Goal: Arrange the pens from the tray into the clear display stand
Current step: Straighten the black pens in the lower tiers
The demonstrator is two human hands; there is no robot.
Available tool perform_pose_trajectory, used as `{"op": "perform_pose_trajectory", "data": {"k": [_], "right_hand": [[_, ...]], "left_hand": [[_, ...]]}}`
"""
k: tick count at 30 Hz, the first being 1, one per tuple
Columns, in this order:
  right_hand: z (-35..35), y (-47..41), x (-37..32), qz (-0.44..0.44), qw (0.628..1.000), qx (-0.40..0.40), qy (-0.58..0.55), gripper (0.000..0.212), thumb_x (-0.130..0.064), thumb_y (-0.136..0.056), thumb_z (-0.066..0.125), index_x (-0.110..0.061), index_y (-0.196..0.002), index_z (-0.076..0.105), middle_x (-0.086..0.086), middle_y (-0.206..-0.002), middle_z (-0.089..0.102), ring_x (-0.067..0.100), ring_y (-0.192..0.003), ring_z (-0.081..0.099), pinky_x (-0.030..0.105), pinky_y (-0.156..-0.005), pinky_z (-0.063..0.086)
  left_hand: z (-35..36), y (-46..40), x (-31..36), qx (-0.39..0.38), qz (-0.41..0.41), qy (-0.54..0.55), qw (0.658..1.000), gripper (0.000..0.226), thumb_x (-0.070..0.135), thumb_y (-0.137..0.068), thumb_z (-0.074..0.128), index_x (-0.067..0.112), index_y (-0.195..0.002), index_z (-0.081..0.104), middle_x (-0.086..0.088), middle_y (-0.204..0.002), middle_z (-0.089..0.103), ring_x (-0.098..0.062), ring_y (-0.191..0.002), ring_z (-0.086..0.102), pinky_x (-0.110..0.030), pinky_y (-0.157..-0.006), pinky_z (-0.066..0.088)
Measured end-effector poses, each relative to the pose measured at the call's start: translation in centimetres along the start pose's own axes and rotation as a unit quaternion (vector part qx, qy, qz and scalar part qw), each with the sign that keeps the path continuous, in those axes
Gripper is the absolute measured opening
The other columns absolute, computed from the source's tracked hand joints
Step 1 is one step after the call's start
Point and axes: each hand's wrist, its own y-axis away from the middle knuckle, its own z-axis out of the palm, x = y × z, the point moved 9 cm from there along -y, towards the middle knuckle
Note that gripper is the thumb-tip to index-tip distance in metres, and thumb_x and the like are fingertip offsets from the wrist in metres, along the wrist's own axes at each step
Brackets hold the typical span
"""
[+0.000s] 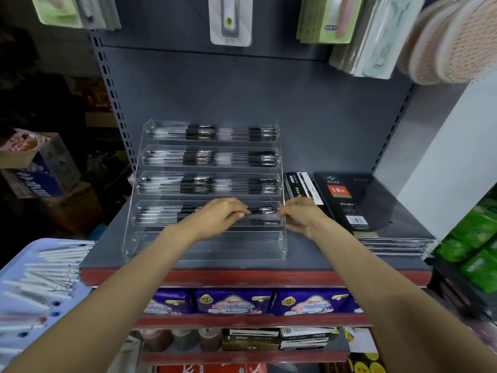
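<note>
Pens lie in the tray, down-left of the left hand. Left hand and right hand pinch opposite ends of one pen over the clear display stand, fourth tier; filled tiers beyond.

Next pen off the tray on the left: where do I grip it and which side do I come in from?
Probably pinch one white pen mid-barrel from above, fingers across its width. The pens lie flat and packed side by side in the tray, so only their tops are open. Blur hides finer detail. The left hand is nearer, but both it and the right hand now hold a pen at the stand.
</note>
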Motion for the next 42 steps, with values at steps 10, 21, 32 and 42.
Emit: {"op": "perform_pose_trajectory", "data": {"k": [10,21,32,42], "right_hand": [[-0.4,0.8,-0.3,-0.065,0.998,-0.004,0.006,0.029,0.003,-0.082,0.065,-0.002,-0.109,0.058,0.005,-0.087,0.064,0.014,-0.080,0.061,0.021,-0.076,0.052],[-0.4,5.6,-2.3,-0.211,0.931,0.212,0.211,0.033,-0.002,-0.088,0.056,-0.006,-0.121,0.057,0.010,-0.117,0.061,0.018,-0.106,0.059,0.017,-0.084,0.041],[10.6,12.8,-2.7,-0.297,0.937,0.065,0.173,0.027,0.004,-0.086,0.050,-0.008,-0.106,0.065,0.005,-0.106,0.066,0.013,-0.092,0.058,0.003,-0.074,0.040],[30.9,17.4,1.0,-0.307,0.912,-0.118,0.245,0.024,0.003,-0.085,0.053,-0.004,-0.104,0.066,0.009,-0.107,0.068,0.020,-0.097,0.063,0.014,-0.080,0.042]], "left_hand": [[-0.1,0.0,-0.5,0.016,0.001,0.005,1.000,0.037,0.025,-0.100,0.038,0.018,-0.135,0.045,0.000,-0.132,0.053,-0.018,-0.124,0.045,-0.025,-0.100,0.034],[-1.5,0.8,-0.1,0.093,0.033,-0.022,0.995,0.033,0.027,-0.098,0.043,0.014,-0.126,0.055,-0.003,-0.124,0.054,-0.019,-0.120,0.046,-0.033,-0.102,0.038],[-4.7,14.5,-2.3,0.280,-0.102,0.123,0.947,0.017,0.018,-0.091,0.054,0.019,-0.105,0.065,0.006,-0.096,0.062,-0.008,-0.087,0.056,-0.026,-0.080,0.047],[-2.0,33.8,-16.0,0.301,-0.313,0.134,0.891,0.020,0.012,-0.092,0.053,0.007,-0.108,0.065,-0.010,-0.105,0.068,-0.025,-0.097,0.061,-0.024,-0.077,0.042]]}}
